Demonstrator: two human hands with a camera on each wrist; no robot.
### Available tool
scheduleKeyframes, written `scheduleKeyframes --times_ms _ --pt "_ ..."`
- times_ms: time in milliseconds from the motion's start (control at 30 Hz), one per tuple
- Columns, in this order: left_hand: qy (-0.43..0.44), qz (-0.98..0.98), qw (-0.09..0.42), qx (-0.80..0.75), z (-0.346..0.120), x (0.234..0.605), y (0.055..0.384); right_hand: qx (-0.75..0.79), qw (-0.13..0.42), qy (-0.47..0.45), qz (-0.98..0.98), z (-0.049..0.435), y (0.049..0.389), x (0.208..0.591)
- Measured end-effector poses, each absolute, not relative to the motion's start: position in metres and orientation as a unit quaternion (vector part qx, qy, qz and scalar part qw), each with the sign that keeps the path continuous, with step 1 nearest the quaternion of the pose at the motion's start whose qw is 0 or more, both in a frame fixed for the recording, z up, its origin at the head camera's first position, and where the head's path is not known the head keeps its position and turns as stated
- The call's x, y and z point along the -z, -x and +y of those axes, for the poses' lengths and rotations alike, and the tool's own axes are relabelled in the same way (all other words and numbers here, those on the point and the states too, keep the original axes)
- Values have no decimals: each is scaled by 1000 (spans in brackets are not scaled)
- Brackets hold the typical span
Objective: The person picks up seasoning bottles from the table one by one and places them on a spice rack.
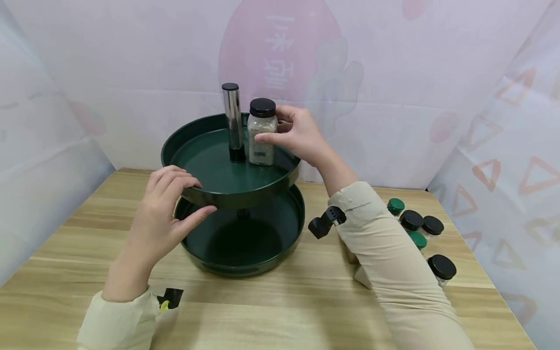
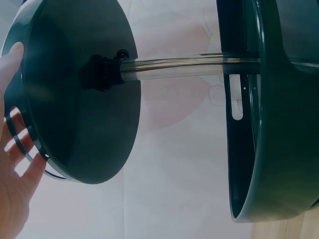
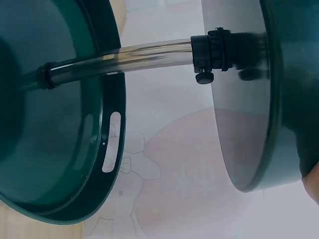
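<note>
A dark green two-tier round stand has an upper tray (image 1: 245, 195), a lower tray (image 1: 243, 269) and a silver centre post (image 1: 233, 114). My left hand (image 1: 162, 214) grips the upper tray's near-left rim, fingers over the edge and thumb below. On that tray, just right of the post, a clear square jar (image 1: 256, 127) with a black lid stands upright, filled with pale contents. My right hand (image 1: 302, 136) holds this jar from the right, thumb across its front; its fingers behind are partly hidden. Only a bit of the right hand (image 3: 311, 184) shows in the right wrist view.
Several jars with black lids (image 1: 442, 266) and green lids (image 1: 395, 205) stand at the table's right side, partly behind the right sleeve (image 1: 393, 272). A brownish object (image 1: 351, 255) is mostly hidden under that forearm. A printed cloth wall (image 1: 175, 58) closes off the back.
</note>
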State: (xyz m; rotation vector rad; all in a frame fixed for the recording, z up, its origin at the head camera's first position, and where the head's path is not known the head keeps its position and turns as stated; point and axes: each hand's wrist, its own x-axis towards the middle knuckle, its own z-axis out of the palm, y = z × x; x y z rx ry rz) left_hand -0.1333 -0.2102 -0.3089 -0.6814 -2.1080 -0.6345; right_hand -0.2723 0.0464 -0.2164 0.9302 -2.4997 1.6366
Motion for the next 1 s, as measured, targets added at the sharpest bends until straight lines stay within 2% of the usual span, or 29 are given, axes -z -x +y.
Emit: scheduleKeyframes --times_ms 1000 --pt "268 -833 413 255 -213 314 137 -514 -33 -285 -809 48 269 213"
